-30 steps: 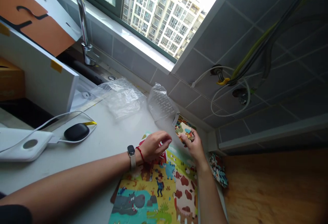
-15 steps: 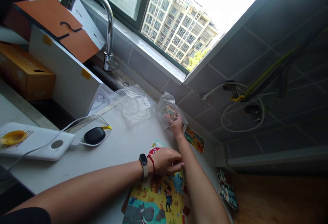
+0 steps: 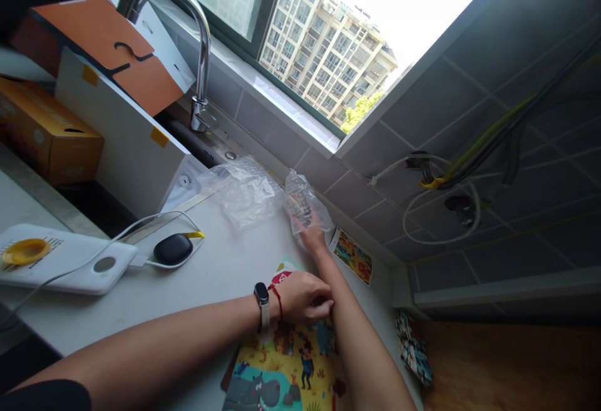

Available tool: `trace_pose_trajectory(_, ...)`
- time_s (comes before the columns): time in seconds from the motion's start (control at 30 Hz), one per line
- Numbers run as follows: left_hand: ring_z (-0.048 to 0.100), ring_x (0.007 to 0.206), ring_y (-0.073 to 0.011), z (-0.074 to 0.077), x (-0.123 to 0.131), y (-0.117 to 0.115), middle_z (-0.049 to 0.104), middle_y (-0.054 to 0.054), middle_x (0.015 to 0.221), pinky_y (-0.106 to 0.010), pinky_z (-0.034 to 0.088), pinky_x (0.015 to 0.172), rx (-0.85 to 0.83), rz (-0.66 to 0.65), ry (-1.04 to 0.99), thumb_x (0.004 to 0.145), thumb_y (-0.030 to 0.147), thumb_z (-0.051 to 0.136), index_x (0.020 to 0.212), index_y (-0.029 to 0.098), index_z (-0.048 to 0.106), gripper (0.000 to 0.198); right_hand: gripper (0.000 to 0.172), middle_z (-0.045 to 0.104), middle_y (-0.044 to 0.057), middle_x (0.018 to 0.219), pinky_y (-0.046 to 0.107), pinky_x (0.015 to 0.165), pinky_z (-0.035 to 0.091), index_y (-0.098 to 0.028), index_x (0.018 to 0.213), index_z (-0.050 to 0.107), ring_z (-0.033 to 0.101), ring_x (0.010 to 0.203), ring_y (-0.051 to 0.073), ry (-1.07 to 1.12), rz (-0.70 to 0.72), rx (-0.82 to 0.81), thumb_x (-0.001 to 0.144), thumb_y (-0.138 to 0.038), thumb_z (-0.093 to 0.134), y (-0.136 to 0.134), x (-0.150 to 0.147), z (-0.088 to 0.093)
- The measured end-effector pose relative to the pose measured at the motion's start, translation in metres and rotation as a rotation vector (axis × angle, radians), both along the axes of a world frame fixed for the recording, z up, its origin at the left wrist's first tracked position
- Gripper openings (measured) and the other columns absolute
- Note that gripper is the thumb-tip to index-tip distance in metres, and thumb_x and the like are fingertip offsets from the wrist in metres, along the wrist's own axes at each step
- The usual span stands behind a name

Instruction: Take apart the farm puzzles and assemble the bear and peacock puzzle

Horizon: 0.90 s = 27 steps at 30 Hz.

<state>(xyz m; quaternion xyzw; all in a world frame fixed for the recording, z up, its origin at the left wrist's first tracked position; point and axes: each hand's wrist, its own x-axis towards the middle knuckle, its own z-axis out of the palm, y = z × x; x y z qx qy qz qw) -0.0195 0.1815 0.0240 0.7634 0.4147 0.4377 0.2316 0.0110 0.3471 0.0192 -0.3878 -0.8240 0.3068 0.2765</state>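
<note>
In the head view, the right hand (image 3: 313, 240) was closed around the lower end of a clear bubble-plastic bag (image 3: 300, 201), which stood up near the far edge of the bench (image 3: 225, 260) with small coloured pieces (image 3: 299, 209) inside it. The left hand (image 3: 305, 297) lay curled above a farm-animal picture board (image 3: 286, 361), just beside the right forearm (image 3: 361, 348), but I could not tell if it gripped anything. A hold low on the bag, with the top kept upward, seemed a good way to not spill the pieces; another plastic bag (image 3: 244, 193) lay to the left.
</note>
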Motion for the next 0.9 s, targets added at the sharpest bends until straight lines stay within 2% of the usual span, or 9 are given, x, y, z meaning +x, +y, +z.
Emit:
trace_pose_trajectory(0.1,0.056,0.060,-0.0132,-0.002,0.000,0.001,0.063,0.000,0.066,-0.025,0.038,0.060,-0.033,0.041,-0.015,0.093,0.027,0.059,0.068,0.021,0.054,0.026,0.074,0.058,0.023,0.152,0.056,0.124,0.035,-0.012,0.142,0.060,0.049,0.147,0.038,-0.041,-0.020,0.028,0.085,-0.059,0.065,-0.012,0.024,0.002)
trace_pose_trajectory(0.27,0.048,0.056,-0.0111,-0.001,-0.001,0.002,0.058,0.002,0.062,-0.024,0.034,0.059,-0.100,0.086,-0.106,0.093,0.026,0.059,0.067,0.019,0.054,0.027,0.049,0.067,0.018,0.142,0.051,0.120,0.042,-0.019,0.120,0.076,0.061,0.135,0.035,-0.100,-0.007,0.043,0.086,-0.053,0.067,-0.044,0.082,0.016)
trace_pose_trajectory(0.43,0.040,0.054,-0.0101,0.002,-0.003,0.002,0.053,0.003,0.059,-0.023,0.030,0.056,-0.121,0.100,-0.140,0.096,0.030,0.056,0.069,0.019,0.056,0.029,0.037,0.074,0.016,0.123,0.050,0.110,0.052,-0.020,0.115,0.078,0.068,0.120,0.032,-0.111,-0.085,0.043,0.095,-0.047,0.061,-0.100,0.152,0.032)
trace_pose_trajectory(0.57,0.039,0.055,-0.0096,0.004,-0.005,0.002,0.049,0.004,0.058,-0.023,0.030,0.056,-0.150,0.086,-0.187,0.097,0.034,0.056,0.068,0.018,0.058,0.033,0.032,0.077,0.012,0.113,0.046,0.099,0.057,-0.026,0.106,0.079,0.071,0.109,0.031,-0.064,-0.187,0.009,0.099,-0.048,0.059,-0.144,0.195,0.030)
trace_pose_trajectory(0.67,0.038,0.054,-0.0090,0.002,-0.006,0.001,0.050,0.005,0.056,-0.022,0.031,0.055,-0.195,0.125,-0.231,0.098,0.039,0.056,0.068,0.017,0.059,0.037,0.032,0.077,0.012,0.103,0.046,0.094,0.058,-0.025,0.097,0.079,0.072,0.102,0.031,0.018,-0.269,-0.001,0.099,-0.049,0.058,-0.160,0.213,0.024)
trace_pose_trajectory(0.77,0.044,0.056,-0.0098,0.001,-0.005,0.001,0.056,0.003,0.059,-0.021,0.036,0.055,-0.249,0.162,-0.218,0.101,0.044,0.052,0.073,0.017,0.063,0.040,0.032,0.077,0.011,0.100,0.043,0.088,0.059,-0.024,0.095,0.078,0.072,0.097,0.029,0.107,-0.359,-0.027,0.097,-0.050,0.061,-0.162,0.221,0.022)
trace_pose_trajectory(0.9,0.058,0.061,-0.0120,0.014,-0.007,0.005,0.068,-0.003,0.068,-0.021,0.047,0.059,-0.315,0.137,-0.142,0.105,0.048,0.045,0.083,0.015,0.066,0.045,0.032,0.077,0.009,0.099,0.039,0.086,0.058,-0.024,0.098,0.079,0.071,0.094,0.026,0.176,-0.402,-0.021,0.097,-0.050,0.060,-0.160,0.226,0.023)
